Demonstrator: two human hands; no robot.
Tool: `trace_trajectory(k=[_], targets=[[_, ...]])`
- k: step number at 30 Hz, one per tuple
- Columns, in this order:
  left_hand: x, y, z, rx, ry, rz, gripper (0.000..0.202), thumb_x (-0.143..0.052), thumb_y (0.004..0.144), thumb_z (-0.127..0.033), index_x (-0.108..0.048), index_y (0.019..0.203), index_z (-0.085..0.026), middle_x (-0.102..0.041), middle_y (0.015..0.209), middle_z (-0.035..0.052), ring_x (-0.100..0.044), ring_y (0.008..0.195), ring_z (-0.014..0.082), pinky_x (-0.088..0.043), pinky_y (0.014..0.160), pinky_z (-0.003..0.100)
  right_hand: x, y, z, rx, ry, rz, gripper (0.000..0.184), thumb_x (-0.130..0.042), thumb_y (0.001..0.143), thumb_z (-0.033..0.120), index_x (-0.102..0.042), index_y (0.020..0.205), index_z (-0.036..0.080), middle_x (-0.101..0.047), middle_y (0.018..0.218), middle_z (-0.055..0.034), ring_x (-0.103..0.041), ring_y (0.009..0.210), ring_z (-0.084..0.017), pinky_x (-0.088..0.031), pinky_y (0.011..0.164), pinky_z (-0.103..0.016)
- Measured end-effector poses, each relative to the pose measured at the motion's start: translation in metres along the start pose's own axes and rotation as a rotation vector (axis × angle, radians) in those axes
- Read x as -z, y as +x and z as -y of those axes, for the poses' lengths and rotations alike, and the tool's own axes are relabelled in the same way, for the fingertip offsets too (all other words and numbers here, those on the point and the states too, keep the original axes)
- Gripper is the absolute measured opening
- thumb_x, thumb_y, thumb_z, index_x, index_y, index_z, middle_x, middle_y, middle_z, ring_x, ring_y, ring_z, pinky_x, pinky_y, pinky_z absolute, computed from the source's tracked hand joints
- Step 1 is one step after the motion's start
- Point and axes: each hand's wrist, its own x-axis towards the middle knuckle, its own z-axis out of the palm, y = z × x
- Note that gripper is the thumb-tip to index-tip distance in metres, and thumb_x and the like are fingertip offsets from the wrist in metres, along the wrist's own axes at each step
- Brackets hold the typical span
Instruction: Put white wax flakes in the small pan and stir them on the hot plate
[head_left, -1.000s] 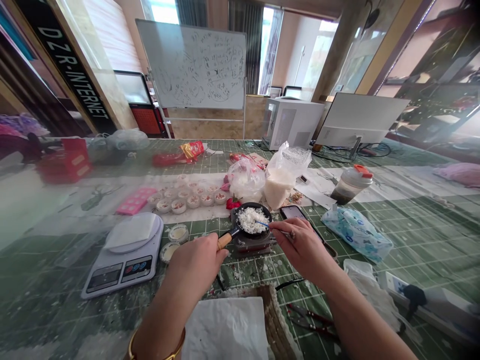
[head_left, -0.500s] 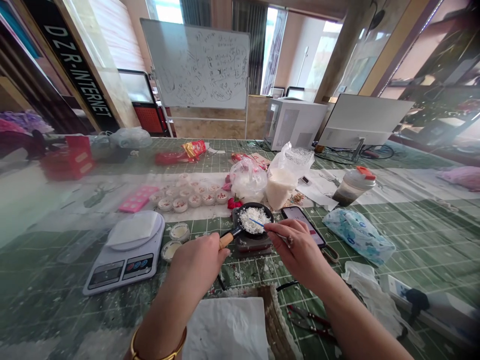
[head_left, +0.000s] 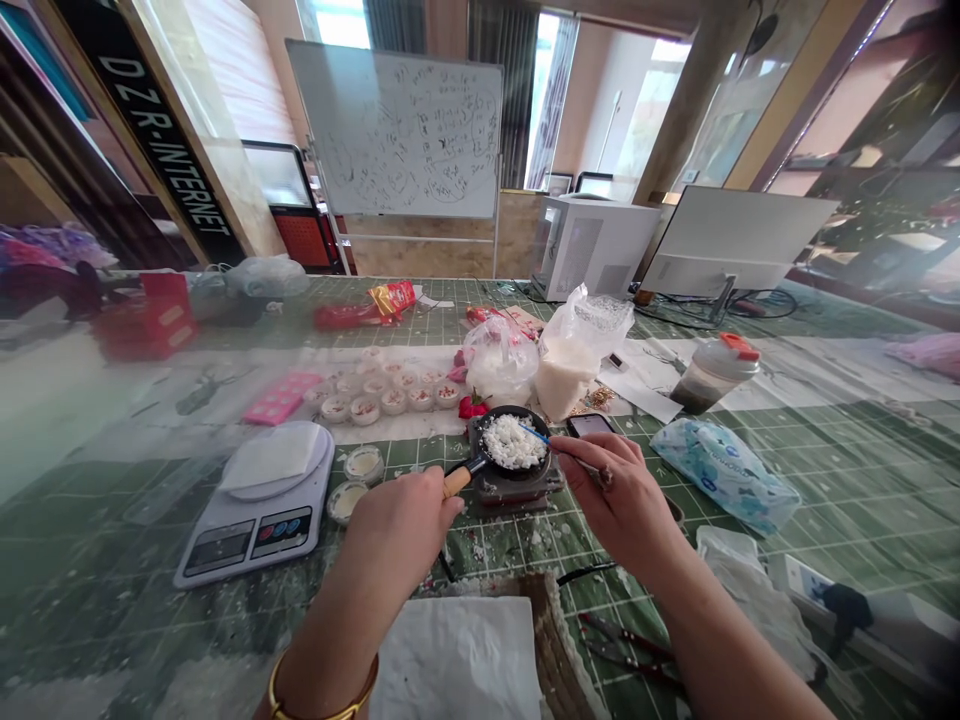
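Note:
My left hand [head_left: 405, 525] is closed round the wooden handle [head_left: 457, 481] of a small black frying pan [head_left: 491, 467]. The pan rests on a small dark hot plate [head_left: 517, 490]. White flakes or crumbs [head_left: 513, 441] fill its middle. My right hand [head_left: 619, 490] pinches a thin blue stick [head_left: 534, 433], whose tip lies over the white flakes near the pan's right side. I cannot make out what kind of tool the stick is. Behind my right hand, a phone [head_left: 590, 425] is partly hidden.
Left stands a white kitchen scale [head_left: 255, 520], beside two small cups [head_left: 364, 464]. Several filled cups [head_left: 394, 400] and a pink mould [head_left: 281, 398] lie farther back. Behind the pan are bags of white material [head_left: 562, 370]. A shaker bottle [head_left: 716, 372], tissue pack [head_left: 724, 475] and pliers-like tool [head_left: 626, 640] are rightward.
My right hand and the blue stick have shifted right across the pan, and the hand now covers more of the phone. My left hand keeps its hold on the handle.

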Motion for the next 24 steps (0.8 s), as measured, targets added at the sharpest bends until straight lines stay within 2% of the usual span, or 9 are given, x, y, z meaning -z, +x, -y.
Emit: trace_trajectory(k=[4,8,12,16,21,24], targets=[[0.001,0.000,0.001,0.005,-0.012,-0.003,0.028,-0.037,0.084,-0.042,-0.052,0.078,-0.020,-0.065,0.075,0.0035,-0.060,0.065,0.0183,-0.031,0.051,0.025,0.001,0.001,0.000,-0.010,0.000,0.082,0.023,-0.044,0.086,0.027,-0.062,0.101,0.023,-0.066,0.087,-0.0045,-0.055,0.088,-0.019,-0.039,0.083,-0.038],[0.001,0.000,0.001,0.001,0.004,0.001,0.027,-0.037,0.084,-0.042,-0.052,0.077,-0.020,-0.065,0.074,0.0038,-0.060,0.067,0.0186,-0.031,0.051,0.025,0.008,-0.001,0.002,-0.004,0.015,0.027,0.022,-0.045,0.086,0.027,-0.061,0.100,0.022,-0.066,0.088,-0.0040,-0.055,0.089,-0.018,-0.038,0.085,-0.038],[0.001,0.000,0.001,-0.001,0.010,-0.003,0.026,-0.037,0.084,-0.041,-0.052,0.078,-0.020,-0.065,0.074,0.0037,-0.059,0.066,0.0191,-0.032,0.052,0.026,0.011,-0.001,0.000,-0.035,0.007,0.070,0.021,-0.044,0.085,0.028,-0.062,0.096,0.022,-0.067,0.086,-0.0034,-0.056,0.086,-0.019,-0.039,0.083,-0.038],[0.001,0.000,0.001,-0.006,0.014,-0.008,0.026,-0.037,0.084,-0.040,-0.051,0.076,-0.020,-0.064,0.072,0.0032,-0.059,0.065,0.0186,-0.029,0.050,0.025,0.014,-0.001,0.000,-0.049,0.033,0.022,0.022,-0.043,0.086,0.028,-0.062,0.095,0.022,-0.066,0.087,-0.0034,-0.056,0.087,-0.018,-0.040,0.082,-0.036],[0.002,0.000,0.000,0.015,0.013,0.025,0.026,-0.037,0.083,-0.041,-0.049,0.074,-0.020,-0.062,0.069,0.0025,-0.057,0.059,0.0171,-0.025,0.046,0.024,0.017,-0.002,0.001,-0.054,0.052,0.084,0.021,-0.043,0.086,0.029,-0.062,0.093,0.023,-0.066,0.084,-0.0028,-0.056,0.085,-0.018,-0.039,0.081,-0.036],[0.002,0.000,-0.001,0.017,0.022,0.025,0.025,-0.037,0.083,-0.040,-0.049,0.075,-0.020,-0.062,0.068,0.0021,-0.057,0.059,0.0173,-0.024,0.046,0.024,0.018,-0.002,0.002,-0.075,0.059,0.043,0.020,-0.043,0.086,0.028,-0.061,0.093,0.022,-0.065,0.086,-0.0032,-0.055,0.086,-0.018,-0.039,0.082,-0.035]])
